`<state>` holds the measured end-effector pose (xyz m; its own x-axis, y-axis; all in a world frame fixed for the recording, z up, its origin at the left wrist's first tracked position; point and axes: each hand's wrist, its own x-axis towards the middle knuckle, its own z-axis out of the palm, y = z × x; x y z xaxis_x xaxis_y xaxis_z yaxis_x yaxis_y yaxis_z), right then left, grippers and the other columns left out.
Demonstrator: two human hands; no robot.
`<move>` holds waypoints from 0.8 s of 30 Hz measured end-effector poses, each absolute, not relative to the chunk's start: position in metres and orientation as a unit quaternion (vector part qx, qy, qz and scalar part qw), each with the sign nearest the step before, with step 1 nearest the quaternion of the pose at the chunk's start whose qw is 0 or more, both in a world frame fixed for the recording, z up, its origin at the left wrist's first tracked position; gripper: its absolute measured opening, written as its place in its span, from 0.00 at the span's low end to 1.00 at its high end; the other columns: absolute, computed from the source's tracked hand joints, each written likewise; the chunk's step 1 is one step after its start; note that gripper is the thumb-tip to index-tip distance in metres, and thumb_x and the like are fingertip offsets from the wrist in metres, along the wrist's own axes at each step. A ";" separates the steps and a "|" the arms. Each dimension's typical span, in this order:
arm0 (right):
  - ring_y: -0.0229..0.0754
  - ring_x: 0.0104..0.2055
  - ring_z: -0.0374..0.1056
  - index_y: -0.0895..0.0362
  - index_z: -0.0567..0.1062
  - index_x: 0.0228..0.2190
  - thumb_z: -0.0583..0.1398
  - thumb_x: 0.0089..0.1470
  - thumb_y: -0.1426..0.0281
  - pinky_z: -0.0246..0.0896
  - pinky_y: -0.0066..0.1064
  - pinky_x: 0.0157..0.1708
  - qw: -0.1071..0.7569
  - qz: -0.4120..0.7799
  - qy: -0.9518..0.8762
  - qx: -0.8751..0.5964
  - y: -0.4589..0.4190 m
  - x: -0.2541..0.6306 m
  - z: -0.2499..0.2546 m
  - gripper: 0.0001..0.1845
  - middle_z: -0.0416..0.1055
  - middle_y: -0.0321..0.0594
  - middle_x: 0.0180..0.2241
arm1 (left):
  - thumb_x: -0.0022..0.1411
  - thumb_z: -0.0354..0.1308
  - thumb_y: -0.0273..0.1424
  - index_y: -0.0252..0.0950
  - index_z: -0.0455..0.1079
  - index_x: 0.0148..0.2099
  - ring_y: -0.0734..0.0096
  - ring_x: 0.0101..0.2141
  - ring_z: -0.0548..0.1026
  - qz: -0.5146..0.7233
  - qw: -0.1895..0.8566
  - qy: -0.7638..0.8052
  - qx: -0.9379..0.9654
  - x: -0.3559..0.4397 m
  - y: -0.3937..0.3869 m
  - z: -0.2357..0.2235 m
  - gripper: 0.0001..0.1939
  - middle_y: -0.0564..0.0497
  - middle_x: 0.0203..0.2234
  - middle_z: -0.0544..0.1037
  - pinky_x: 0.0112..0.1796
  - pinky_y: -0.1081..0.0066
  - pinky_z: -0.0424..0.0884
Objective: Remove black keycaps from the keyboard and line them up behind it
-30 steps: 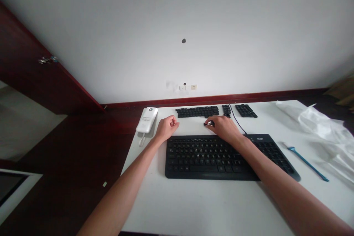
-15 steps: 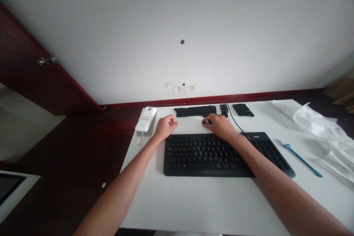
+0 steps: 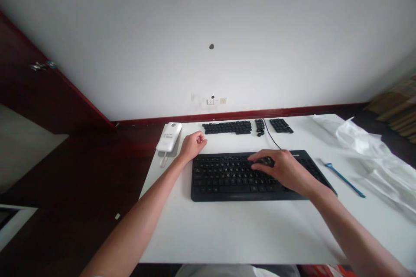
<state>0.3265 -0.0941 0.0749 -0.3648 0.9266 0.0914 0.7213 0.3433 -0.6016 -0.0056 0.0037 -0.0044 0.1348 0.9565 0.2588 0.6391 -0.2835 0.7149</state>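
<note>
A black keyboard (image 3: 227, 190) lies on the white table, its middle rows dotted with light marks. Over its right-centre part, my right hand (image 3: 286, 168) has thumb and forefinger closed around a small black object (image 3: 265, 161); its exact kind is hard to make out against the keys. My left hand (image 3: 193, 144) rests in a loose fist by the keyboard's upper left corner, with nothing visible in it. Behind the keyboard, black keycaps are set out in a long block (image 3: 227, 127), a narrow group (image 3: 259, 127) and a number-pad block (image 3: 281, 125).
At the table's left edge lies a white power bank (image 3: 169, 137) with a short cable loop. A blue brush-like tool (image 3: 346, 179) lies right of the keyboard, beside crumpled white plastic (image 3: 360, 137). The keyboard's black cable (image 3: 271, 136) runs toward the wall.
My right hand has moved from the space in front of the keycaps back over the keyboard, the black object still in its fingers. My left hand stays in place; the view has shifted slightly.
</note>
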 end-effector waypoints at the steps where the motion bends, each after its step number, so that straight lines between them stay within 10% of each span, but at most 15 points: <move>1: 0.44 0.33 0.78 0.46 0.84 0.45 0.64 0.62 0.58 0.73 0.34 0.35 0.207 0.240 -0.796 -0.516 -0.102 0.329 0.070 0.13 0.83 0.36 0.46 | 0.60 0.60 0.35 0.39 0.62 0.29 0.74 0.22 0.61 0.354 0.225 0.553 0.720 -0.006 0.004 -0.005 0.11 0.60 0.18 0.64 0.29 0.73 0.55; 6: 0.50 0.47 0.79 0.47 0.83 0.46 0.61 0.65 0.60 0.75 0.37 0.46 0.198 0.208 -0.809 -0.513 -0.126 0.339 0.048 0.12 0.82 0.38 0.48 | 0.60 0.59 0.36 0.39 0.62 0.30 0.74 0.23 0.63 0.361 0.235 0.546 0.718 -0.006 0.004 -0.006 0.11 0.58 0.19 0.67 0.29 0.73 0.55; 24: 0.51 0.48 0.80 0.48 0.85 0.42 0.63 0.62 0.62 0.76 0.40 0.49 0.219 0.202 -0.802 -0.517 -0.132 0.343 0.047 0.11 0.82 0.40 0.47 | 0.60 0.60 0.36 0.39 0.64 0.30 0.74 0.23 0.65 0.361 0.227 0.548 0.720 -0.006 0.005 -0.008 0.10 0.58 0.20 0.68 0.29 0.73 0.57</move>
